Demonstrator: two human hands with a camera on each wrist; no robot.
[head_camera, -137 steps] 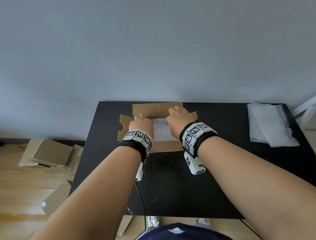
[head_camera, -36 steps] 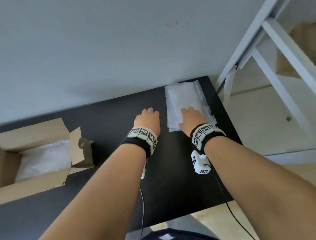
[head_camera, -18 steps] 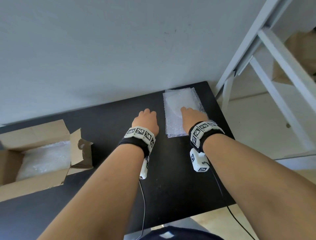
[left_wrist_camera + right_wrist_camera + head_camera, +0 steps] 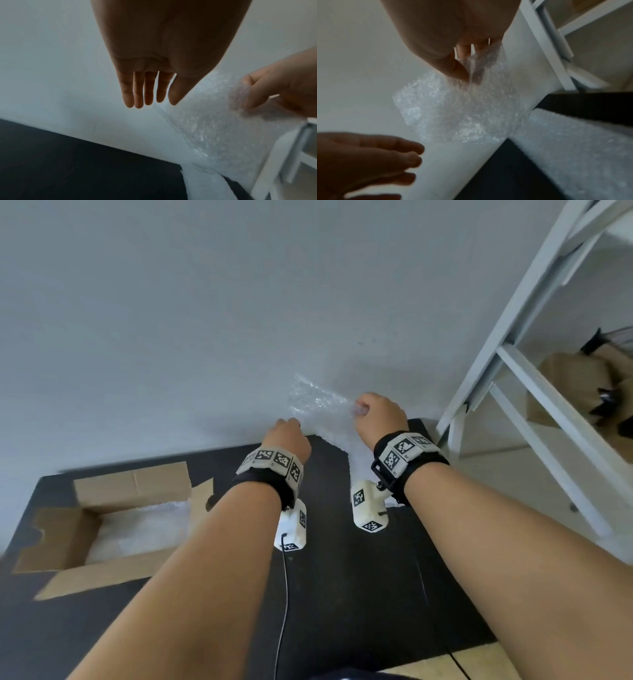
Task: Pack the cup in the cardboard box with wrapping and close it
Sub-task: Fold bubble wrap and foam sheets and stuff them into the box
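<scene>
My right hand [image 4: 376, 414] pinches a clear bubble wrap sheet [image 4: 322, 409] between thumb and fingers and holds it up above the black table [image 4: 342, 577], near the wall. The sheet [image 4: 457, 112] hangs below the pinch in the right wrist view. My left hand [image 4: 287, 436] hovers beside the sheet's left edge with straight fingers [image 4: 137, 93], holding nothing. The open cardboard box [image 4: 113, 522] sits at the table's left, lined with bubble wrap [image 4: 140, 529]. The cup is not in sight.
More white wrapping [image 4: 573, 142] lies on the table under the lifted sheet. A white shelf frame [image 4: 534, 371] stands at the right, past the table's edge, with brown items on it. The grey wall [image 4: 239, 302] is close behind the table.
My right hand has gone from lying on the wrapping pile to pinching one sheet and lifting it off the table. My left hand has risen from the table beside it.
</scene>
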